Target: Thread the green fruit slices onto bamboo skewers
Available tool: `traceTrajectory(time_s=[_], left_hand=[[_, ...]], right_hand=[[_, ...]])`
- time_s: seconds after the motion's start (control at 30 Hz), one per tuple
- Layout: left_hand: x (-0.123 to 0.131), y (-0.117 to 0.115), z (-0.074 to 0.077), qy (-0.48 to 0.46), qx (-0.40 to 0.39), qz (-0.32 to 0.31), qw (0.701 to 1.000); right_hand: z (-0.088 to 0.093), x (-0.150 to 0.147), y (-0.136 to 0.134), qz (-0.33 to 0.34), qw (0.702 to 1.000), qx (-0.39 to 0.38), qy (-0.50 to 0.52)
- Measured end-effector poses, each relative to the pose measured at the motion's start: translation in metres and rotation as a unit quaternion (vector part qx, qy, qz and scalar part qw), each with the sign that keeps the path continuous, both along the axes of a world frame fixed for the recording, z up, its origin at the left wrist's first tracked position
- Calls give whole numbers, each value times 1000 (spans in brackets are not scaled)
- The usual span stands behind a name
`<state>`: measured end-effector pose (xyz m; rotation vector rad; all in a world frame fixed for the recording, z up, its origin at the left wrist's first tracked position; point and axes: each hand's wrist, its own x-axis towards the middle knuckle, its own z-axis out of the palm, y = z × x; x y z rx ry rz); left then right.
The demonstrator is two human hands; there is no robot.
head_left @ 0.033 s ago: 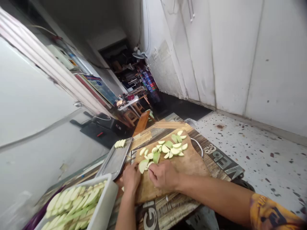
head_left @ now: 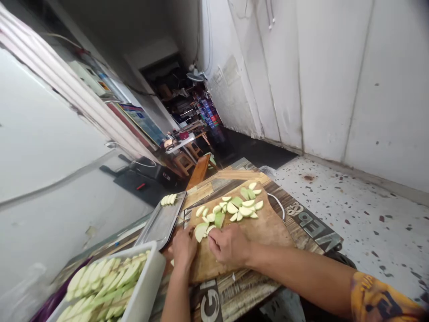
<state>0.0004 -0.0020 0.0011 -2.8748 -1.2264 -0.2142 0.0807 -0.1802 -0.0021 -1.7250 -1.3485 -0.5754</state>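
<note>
Fingers of the left hand (head_left: 184,248) were curled in at the edge of a pale slice (head_left: 201,232), and the right hand (head_left: 231,243) was folded into a loose fist just beside it. The fingertips were mostly hidden, so I could not tell whether either hand was pinching the slice. It was at the left side of the wooden board (head_left: 270,239), between the 2 hands, probably so that each could steady what the other worked on.

Farther out, loose slices (head_left: 246,211) were spread over the board's far half, seemingly to be within easy reach. Beyond its left edge, a metal tray (head_left: 157,226) bore a short row of slices (head_left: 168,200) at its far end. Nearer, a white tub (head_left: 149,277) packed with cut pieces (head_left: 107,277) crowded the left forearm and partly blocked a straight sideways path from that arm.
</note>
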Motion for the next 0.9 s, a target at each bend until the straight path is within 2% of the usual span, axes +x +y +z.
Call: traceTrajectory(time_s=[0.2, 0.37, 0.5, 0.57, 0.8, 0.9], left_hand=[[2, -10, 5, -53, -41, 12, 998], [5, -11, 1, -122, -92, 34, 988], [10, -13, -4, -181, -130, -12, 975], [12, -14, -6, -221, -136, -28, 965], [14, -6, -15, -391, -178, 22, 903], [12, -2, -14, -423, -145, 33, 894]], right_hand=[[5, 0, -7, 17, 999, -24, 12], [7, 1, -11, 14, 999, -32, 17], [3, 3, -8, 12, 998, -39, 41], [0, 3, -6, 15, 997, -44, 55], [-6, 3, -4, 9, 995, -70, 64], [-8, 3, -2, 13, 993, -71, 92]])
